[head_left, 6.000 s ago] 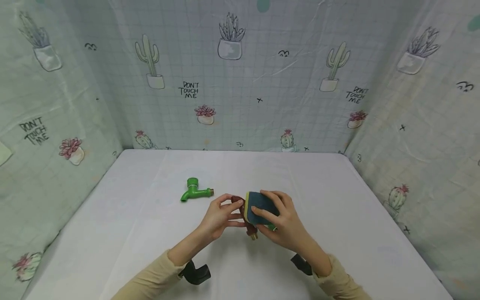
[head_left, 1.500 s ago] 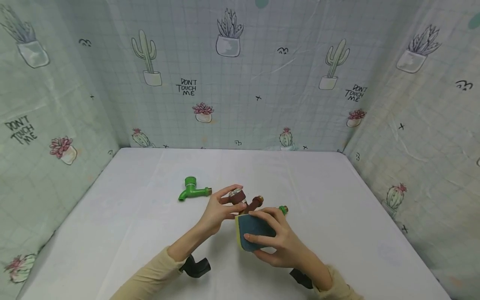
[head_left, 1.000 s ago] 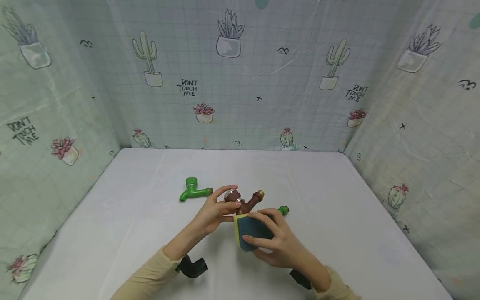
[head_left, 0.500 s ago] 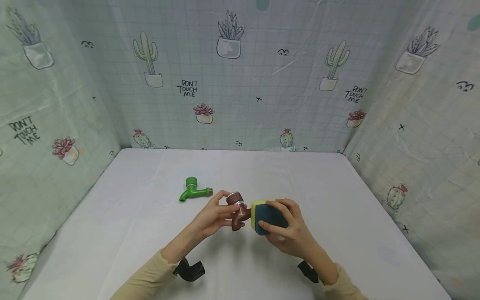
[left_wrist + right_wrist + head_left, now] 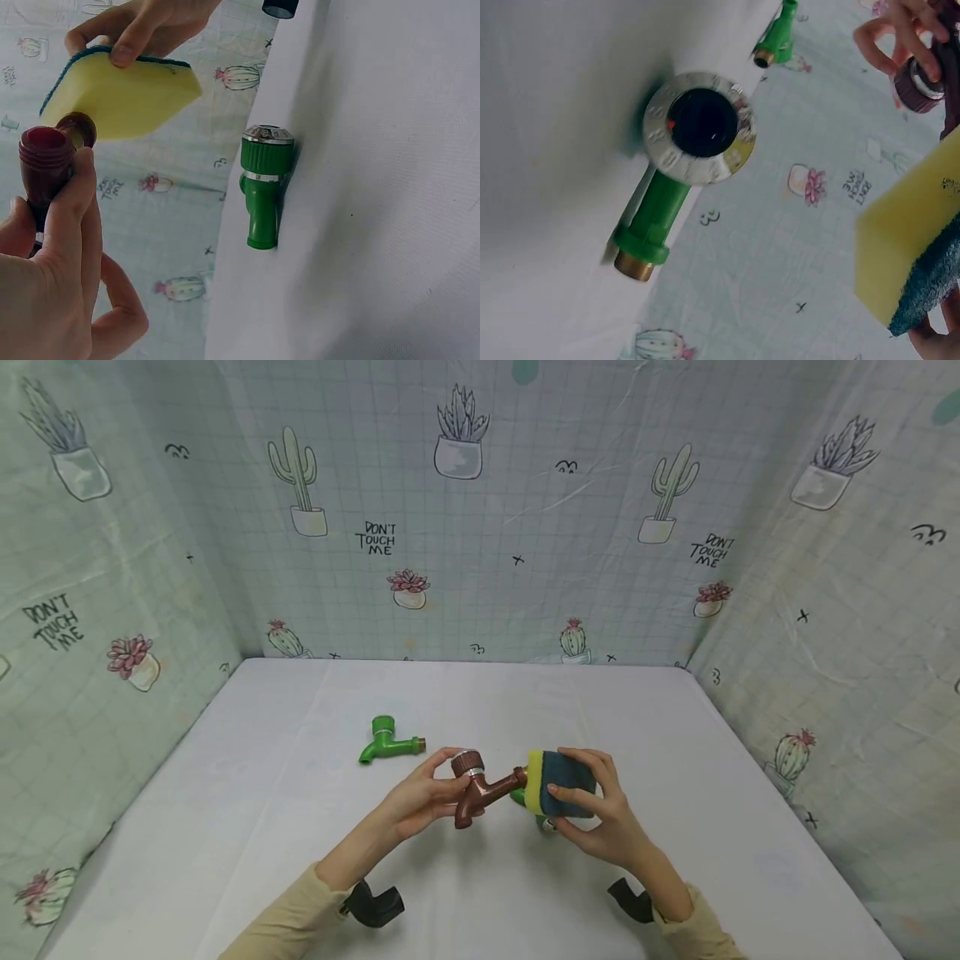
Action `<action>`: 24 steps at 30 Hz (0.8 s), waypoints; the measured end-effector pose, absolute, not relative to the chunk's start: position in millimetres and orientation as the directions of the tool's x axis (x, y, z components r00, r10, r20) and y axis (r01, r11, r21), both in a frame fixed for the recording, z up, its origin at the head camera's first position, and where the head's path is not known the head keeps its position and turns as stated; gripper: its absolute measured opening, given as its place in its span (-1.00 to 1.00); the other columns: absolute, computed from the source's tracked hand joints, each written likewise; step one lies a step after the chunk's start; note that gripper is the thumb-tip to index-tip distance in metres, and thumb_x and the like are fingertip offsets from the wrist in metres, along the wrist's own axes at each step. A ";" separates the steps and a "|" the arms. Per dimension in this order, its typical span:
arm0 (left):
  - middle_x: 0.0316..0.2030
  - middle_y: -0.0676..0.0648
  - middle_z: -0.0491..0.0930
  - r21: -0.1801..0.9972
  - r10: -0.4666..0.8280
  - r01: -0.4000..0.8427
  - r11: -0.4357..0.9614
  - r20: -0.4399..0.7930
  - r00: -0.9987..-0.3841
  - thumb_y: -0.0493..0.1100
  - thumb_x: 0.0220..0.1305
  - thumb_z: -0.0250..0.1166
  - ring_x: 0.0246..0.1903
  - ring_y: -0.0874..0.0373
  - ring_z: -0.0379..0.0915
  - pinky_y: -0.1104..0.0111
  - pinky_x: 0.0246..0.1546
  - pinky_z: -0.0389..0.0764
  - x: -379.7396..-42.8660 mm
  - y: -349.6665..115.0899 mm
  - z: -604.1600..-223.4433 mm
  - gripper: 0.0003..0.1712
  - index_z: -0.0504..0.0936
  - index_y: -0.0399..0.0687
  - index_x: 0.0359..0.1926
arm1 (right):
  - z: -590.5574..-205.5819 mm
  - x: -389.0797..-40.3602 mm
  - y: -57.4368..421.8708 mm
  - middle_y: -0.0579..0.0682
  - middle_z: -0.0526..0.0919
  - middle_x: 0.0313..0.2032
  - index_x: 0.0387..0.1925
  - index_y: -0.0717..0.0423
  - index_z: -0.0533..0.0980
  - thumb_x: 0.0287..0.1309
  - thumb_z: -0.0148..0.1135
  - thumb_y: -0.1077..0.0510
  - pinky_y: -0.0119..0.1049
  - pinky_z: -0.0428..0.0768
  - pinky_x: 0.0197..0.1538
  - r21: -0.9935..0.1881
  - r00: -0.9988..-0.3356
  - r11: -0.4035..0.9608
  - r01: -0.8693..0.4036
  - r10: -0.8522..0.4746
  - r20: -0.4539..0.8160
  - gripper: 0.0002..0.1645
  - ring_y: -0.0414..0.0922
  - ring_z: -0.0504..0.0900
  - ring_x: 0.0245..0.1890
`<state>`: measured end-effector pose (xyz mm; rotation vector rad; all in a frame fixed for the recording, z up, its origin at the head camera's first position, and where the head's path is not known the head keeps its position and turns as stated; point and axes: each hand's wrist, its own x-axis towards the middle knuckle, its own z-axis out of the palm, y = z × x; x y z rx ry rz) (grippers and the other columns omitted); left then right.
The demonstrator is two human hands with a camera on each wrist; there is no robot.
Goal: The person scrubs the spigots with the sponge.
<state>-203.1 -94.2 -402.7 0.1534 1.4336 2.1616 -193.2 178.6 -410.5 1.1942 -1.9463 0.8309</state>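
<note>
My left hand [image 5: 420,797] holds a brown tap [image 5: 487,789] above the table, fingers around its knob and body. The spout points down and the threaded end points right. My right hand [image 5: 603,810] grips a sponge [image 5: 566,785], with a dark blue scouring side toward the palm and a yellow side facing the tap. In the left wrist view the yellow face [image 5: 124,101] is right at the tap's threaded end, whose tip is partly hidden. A green tap [image 5: 656,210] with a silver-rimmed knob lies below the sponge, mostly hidden in the head view.
Another green tap [image 5: 386,742] lies farther back on the white table [image 5: 300,710], left of the hands. Black curved pieces [image 5: 375,906] show beside both wrists. Patterned cloth [image 5: 517,527] encloses the table at the back and sides.
The brown tap has been turned: its threaded end, which pointed toward me six seconds ago and later upward, now points right. The sponge has moved right, from the tap's body to that end.
</note>
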 end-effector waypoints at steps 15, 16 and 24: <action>-0.21 -0.35 0.52 0.993 0.523 -0.079 0.083 -0.111 -0.845 -0.27 0.05 0.28 -0.34 0.04 0.59 0.14 -0.44 0.63 -192.1 -72.0 -398.3 -0.55 0.46 -0.29 0.01 | -399.5 -190.3 158.9 0.27 0.32 0.10 -0.07 -0.14 0.51 0.07 0.17 -0.06 -0.33 0.32 0.12 -0.174 -0.312 0.312 -0.934 -0.477 0.822 -0.65 0.04 0.20 0.11; -0.21 -0.40 0.53 0.993 0.539 -0.077 0.094 -0.116 -0.835 -0.28 0.07 0.27 -0.34 0.02 0.60 0.15 -0.46 0.63 -191.4 -70.8 -398.1 -0.56 0.46 -0.28 0.01 | -397.9 -190.4 157.2 0.28 0.32 0.10 -0.06 -0.13 0.51 0.07 0.17 -0.06 -0.31 0.33 0.11 -0.166 -0.302 0.305 -0.938 -0.482 0.823 -0.65 0.05 0.21 0.10; -0.28 -0.42 0.59 0.992 0.586 -0.045 0.118 -0.106 -0.803 -0.28 0.12 0.22 -0.39 0.05 0.61 0.19 -0.49 0.64 -185.1 -69.4 -395.9 -0.59 0.44 -0.30 0.02 | -395.2 -192.1 152.7 0.28 0.34 0.08 -0.07 -0.12 0.52 0.07 0.17 -0.06 -0.25 0.36 0.05 -0.161 -0.302 0.309 -0.937 -0.488 0.819 -0.65 0.06 0.22 0.08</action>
